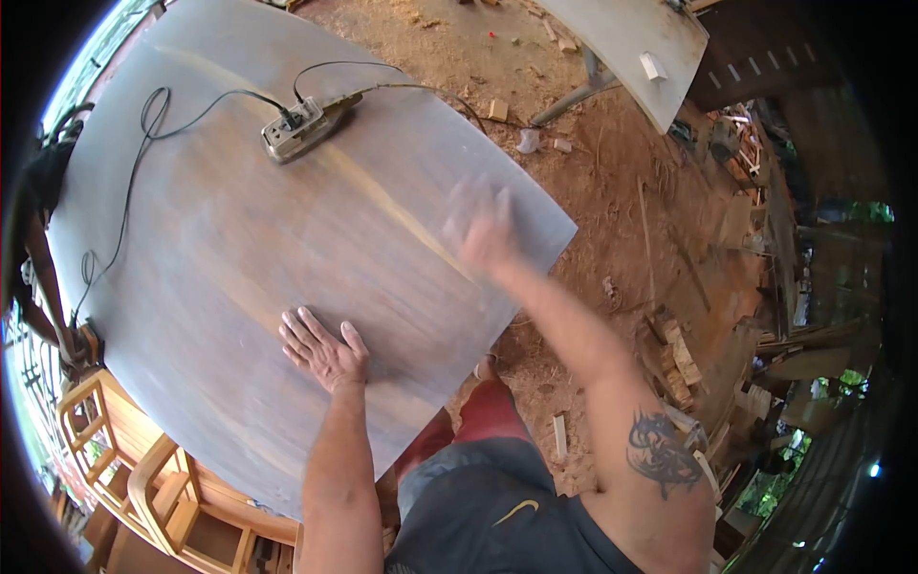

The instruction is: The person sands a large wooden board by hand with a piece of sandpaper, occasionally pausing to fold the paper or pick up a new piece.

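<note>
My left hand (327, 356) lies flat on a large wooden panel (258, 230), its fingers spread and the thumb out to the side. Whitish dust and streaks cover the panel's surface. Towards the panel's right corner, my right hand (486, 234) is low over the surface, or on it. Motion smears its fingers, so I cannot make out whether anything is under or in them. Farther back on the panel rests an extension socket (295, 130) with black cords plugged into it.
At the left edge, another person's arm (40, 277) reaches to a tool (88, 342) beside the panel. Wooden furniture frames (177, 493) stand at lower left. Sawdust and wood offcuts (679, 354) litter the ground on the right. Another board (622, 43) is at upper right.
</note>
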Motion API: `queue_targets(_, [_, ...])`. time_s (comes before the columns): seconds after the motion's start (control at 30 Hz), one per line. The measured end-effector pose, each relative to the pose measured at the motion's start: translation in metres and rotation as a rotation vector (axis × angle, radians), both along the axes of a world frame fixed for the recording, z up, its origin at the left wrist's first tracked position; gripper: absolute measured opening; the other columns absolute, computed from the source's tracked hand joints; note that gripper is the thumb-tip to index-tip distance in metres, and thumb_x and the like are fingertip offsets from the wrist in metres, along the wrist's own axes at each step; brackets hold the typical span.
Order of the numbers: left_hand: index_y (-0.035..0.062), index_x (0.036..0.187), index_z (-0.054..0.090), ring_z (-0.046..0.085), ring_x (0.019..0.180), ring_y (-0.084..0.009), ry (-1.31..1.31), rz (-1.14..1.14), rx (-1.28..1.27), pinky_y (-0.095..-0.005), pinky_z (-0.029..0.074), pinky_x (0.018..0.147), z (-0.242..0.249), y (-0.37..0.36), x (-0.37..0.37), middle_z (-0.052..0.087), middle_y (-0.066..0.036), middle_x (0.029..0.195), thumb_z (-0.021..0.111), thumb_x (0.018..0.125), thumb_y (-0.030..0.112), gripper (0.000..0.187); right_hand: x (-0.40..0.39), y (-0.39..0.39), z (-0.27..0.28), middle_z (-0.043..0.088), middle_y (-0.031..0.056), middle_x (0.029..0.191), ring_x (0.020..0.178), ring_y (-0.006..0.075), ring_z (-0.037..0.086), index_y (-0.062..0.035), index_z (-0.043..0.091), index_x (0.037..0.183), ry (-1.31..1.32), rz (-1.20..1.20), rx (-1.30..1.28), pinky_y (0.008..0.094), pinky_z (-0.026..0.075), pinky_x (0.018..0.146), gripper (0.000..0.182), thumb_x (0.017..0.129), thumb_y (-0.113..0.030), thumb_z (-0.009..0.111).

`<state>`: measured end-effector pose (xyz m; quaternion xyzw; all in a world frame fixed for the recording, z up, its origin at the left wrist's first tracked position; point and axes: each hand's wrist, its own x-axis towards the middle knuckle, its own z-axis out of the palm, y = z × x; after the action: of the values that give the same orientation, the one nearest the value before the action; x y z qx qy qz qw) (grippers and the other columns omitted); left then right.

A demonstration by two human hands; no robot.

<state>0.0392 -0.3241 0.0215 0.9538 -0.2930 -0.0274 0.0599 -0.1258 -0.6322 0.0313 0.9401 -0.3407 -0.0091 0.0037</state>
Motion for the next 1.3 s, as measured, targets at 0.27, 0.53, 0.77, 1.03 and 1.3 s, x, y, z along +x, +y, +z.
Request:
queue_targets(0.27, [0.0073,0.169,0.018,0.006,0.164,-0.0382,0.003,0.014,0.017,-0.0584,0.005,0.130,0.005,-0.005,0.000,0.012,-0.016,0.177,0.051,0.100,0.049,0.087,0.003,0.117,0.008,0.026,0.0188,0.173,0.160,0.0427,0.021,-0.0012,0.034,0.162,-0.052,0.047,0.180,0.0665,0.012,0.127,0.075,0.106,-0.050,0.043])
queue_targets(0.53, [0.0081,0.169,0.019,0.007,0.163,-0.0383,-0.029,-0.004,0.012,-0.0586,0.006,0.130,-0.001,-0.002,0.001,0.012,-0.016,0.177,0.050,0.099,0.050,0.087,-0.028,-0.058,-0.015,0.023,0.0179,0.174,0.162,0.0396,0.017,-0.0062,0.029,0.166,-0.113,-0.381,0.059,0.0586,0.007,0.131,0.075,0.107,-0.051,0.040])
queue_targets(0.77, [0.0085,0.169,0.019,0.007,0.164,-0.0382,-0.044,-0.002,0.014,-0.0586,0.006,0.129,-0.002,-0.001,-0.001,0.012,-0.016,0.177,0.050,0.100,0.050,0.086,-0.020,0.152,0.021,0.026,0.0186,0.173,0.159,0.0440,0.022,-0.0041,0.035,0.163,-0.039,0.019,0.299,0.0676,0.016,0.126,0.077,0.103,-0.049,0.050])
queue_targets(1.03, [0.0077,0.169,0.020,0.008,0.163,-0.0382,-0.069,-0.016,0.019,-0.0583,0.007,0.130,-0.004,0.000,-0.001,0.012,-0.017,0.177,0.048,0.101,0.051,0.086,-0.042,-0.041,-0.020,0.025,0.0169,0.174,0.161,0.0404,0.019,-0.0055,0.029,0.166,-0.112,-0.385,0.008,0.0636,0.014,0.128,0.075,0.106,-0.049,0.042])
queue_targets(1.3, [0.0080,0.168,0.021,0.010,0.162,-0.0414,-0.066,-0.026,-0.012,-0.0609,0.010,0.129,-0.004,0.001,-0.001,0.015,-0.018,0.176,0.051,0.098,0.050,0.087,-0.056,0.182,0.006,0.036,0.0223,0.166,0.156,0.0451,0.028,-0.0064,0.040,0.160,-0.180,0.092,0.278,0.0688,0.021,0.124,0.068,0.103,-0.042,0.050])
